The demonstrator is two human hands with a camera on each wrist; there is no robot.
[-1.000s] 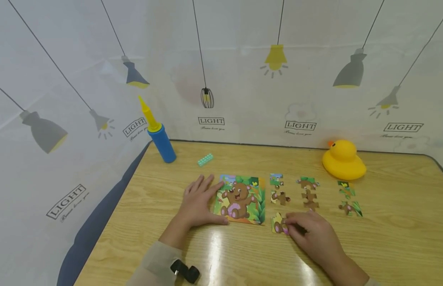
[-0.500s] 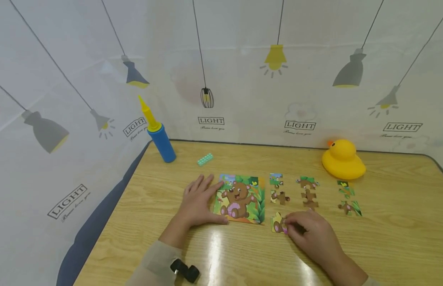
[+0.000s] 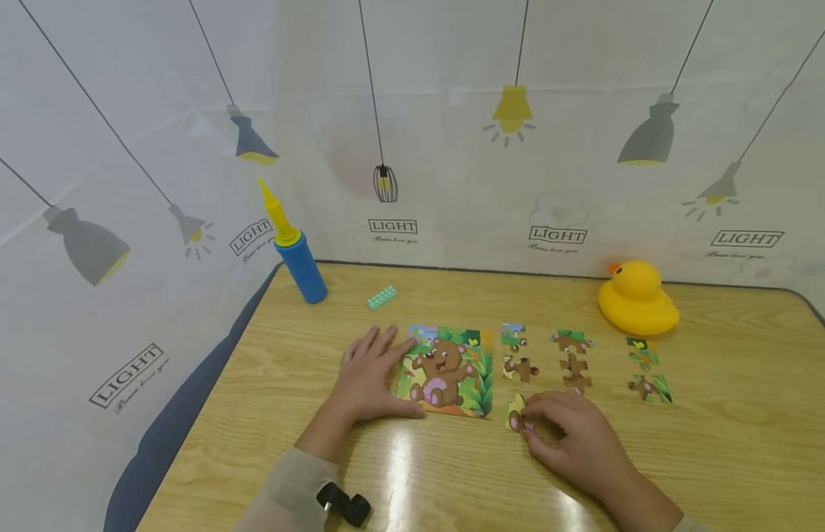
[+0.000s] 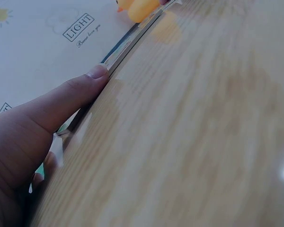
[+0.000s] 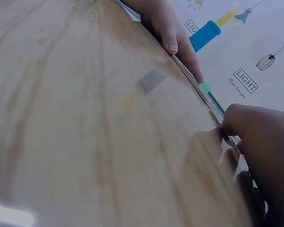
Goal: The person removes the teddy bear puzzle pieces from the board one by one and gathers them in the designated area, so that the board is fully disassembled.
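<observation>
Loose pieces (image 3: 575,362) beyond right hand (image 3: 572,436)

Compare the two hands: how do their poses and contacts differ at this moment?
The left hand lies flat with straight fingers, steadying the left edge of the bear puzzle board. The right hand has curled fingers pinching a loose puzzle piece at the board's lower right corner. Both rest on the wooden table.

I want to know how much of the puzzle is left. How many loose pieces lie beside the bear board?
7, roughly; some touch, so borders blur. One under the right hand at; two at and; two at; two at. The hand may hide more.
</observation>
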